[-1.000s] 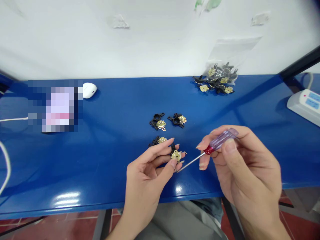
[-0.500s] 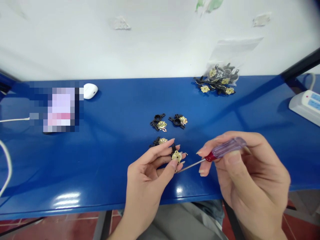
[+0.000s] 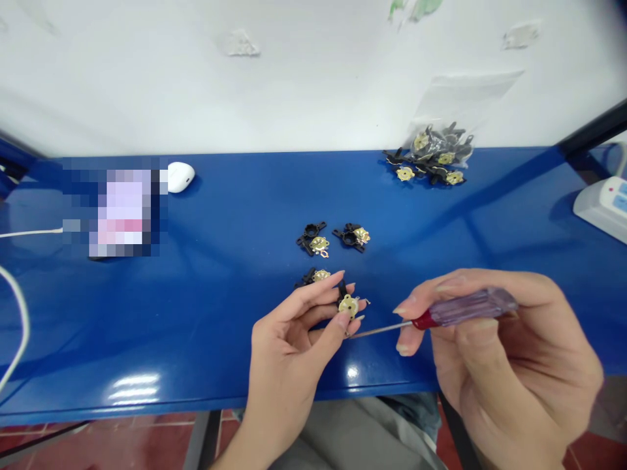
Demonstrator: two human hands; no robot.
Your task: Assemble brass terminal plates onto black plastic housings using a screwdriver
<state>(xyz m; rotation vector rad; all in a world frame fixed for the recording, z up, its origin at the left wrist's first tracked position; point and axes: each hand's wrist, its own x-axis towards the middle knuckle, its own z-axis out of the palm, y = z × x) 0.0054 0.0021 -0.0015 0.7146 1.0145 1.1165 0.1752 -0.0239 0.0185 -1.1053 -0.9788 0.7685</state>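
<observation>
My left hand [image 3: 298,346] is closed on a small black part with a round brass plate [image 3: 349,304], pinched between thumb and fingers above the blue table. In my right hand [image 3: 509,365] is a screwdriver [image 3: 470,308] with a clear purple and red handle. Its thin shaft points left, and the tip lies by my left thumb at the lower edge of the part; whether it touches is too small to tell. Just beyond my left fingers sit similar black and brass parts: one [image 3: 321,276] partly hidden by the hand, one [image 3: 313,239] behind it, and another [image 3: 351,236] to the right.
At the back right, several more such parts [image 3: 431,171] lie against a clear plastic bag [image 3: 443,140] of them. A blurred-out device [image 3: 122,215] and a white case [image 3: 180,177] are at the left. A white power strip [image 3: 605,205] stands at the right edge. Behind is a white wall [image 3: 313,78].
My right hand has shifted right and slightly down, and the screwdriver now lies flatter, its tip still near my left thumb. My left hand keeps its hold on the part.
</observation>
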